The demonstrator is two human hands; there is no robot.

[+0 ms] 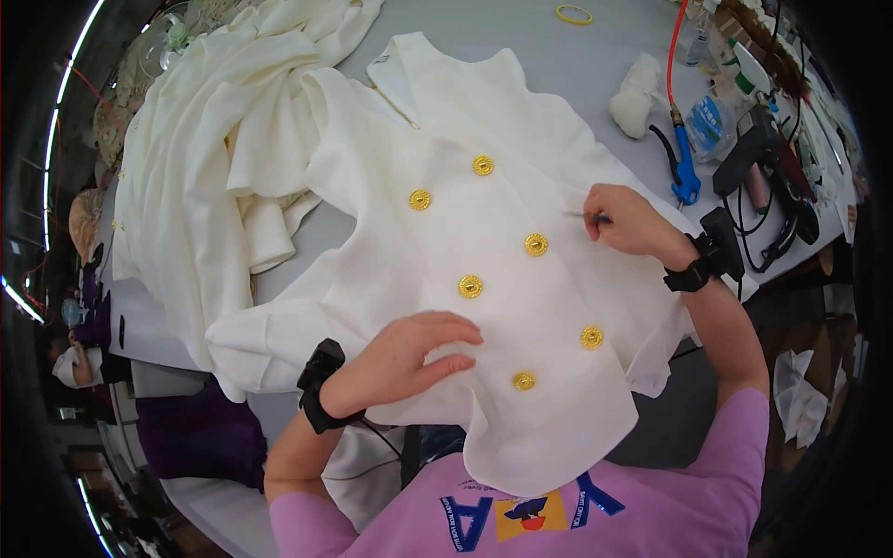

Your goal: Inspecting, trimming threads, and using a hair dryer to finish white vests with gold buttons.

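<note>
The garment (493,228) lies on the table (446,19), with buttons (471,286) on its front. Left of it is a heap (177,186); behind, a ring (574,15). Rightward follow a bundle (637,96), air gun (686,167) and bottle (714,119). The left hand (409,358) is at the garment's near left, the right hand (625,220) at its right.

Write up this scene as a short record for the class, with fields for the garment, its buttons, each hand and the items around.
Garment: white garment, spread on a grey table
Buttons: six gold buttons visible
Left hand: open over the garment's lower part; contact unclear
Right hand: grips a thin tool, kind unclear
Around: piled white cloth left; blue air gun right; yellow ring beyond
</note>
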